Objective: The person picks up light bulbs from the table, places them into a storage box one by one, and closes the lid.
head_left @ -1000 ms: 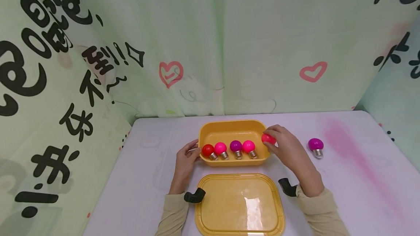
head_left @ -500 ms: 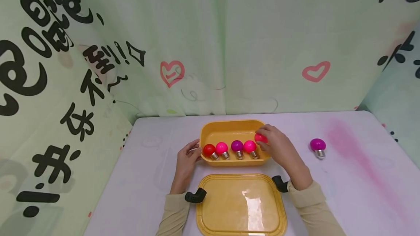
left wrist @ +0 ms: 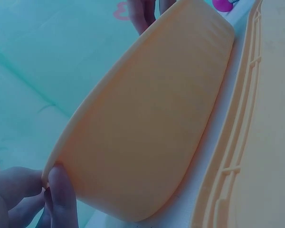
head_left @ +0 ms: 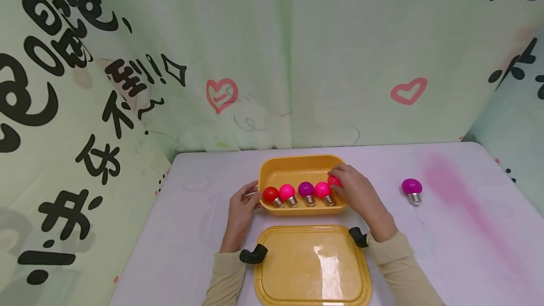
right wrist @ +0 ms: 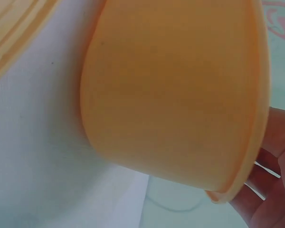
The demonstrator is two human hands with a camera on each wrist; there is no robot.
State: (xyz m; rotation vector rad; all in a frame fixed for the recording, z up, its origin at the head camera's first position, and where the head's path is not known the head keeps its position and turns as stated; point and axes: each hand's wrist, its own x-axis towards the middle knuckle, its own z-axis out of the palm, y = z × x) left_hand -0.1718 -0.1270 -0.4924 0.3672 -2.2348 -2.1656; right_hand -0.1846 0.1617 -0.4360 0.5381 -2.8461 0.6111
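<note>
Peeking from right hand [head_left: 359, 195]: pink-red bulb [head_left: 334, 181], pinched over yellow box [head_left: 289, 170].

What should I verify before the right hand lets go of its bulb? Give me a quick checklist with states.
1. Box steadied: ok; the left hand pinches the left end of the yellow box.
2. Bulb in hand: ok; the right hand holds a pinkish-red bulb at the box's right end.
3. Held bulb's base resting on the box floor: cannot tell; the fingers hide it.
4. Other bulbs inside: not ok; four lie in a row, but a loose purple bulb is on the table to the right.
5. Yellow lid out of the way: ok; it lies nearer the person, apart from the box.
</note>
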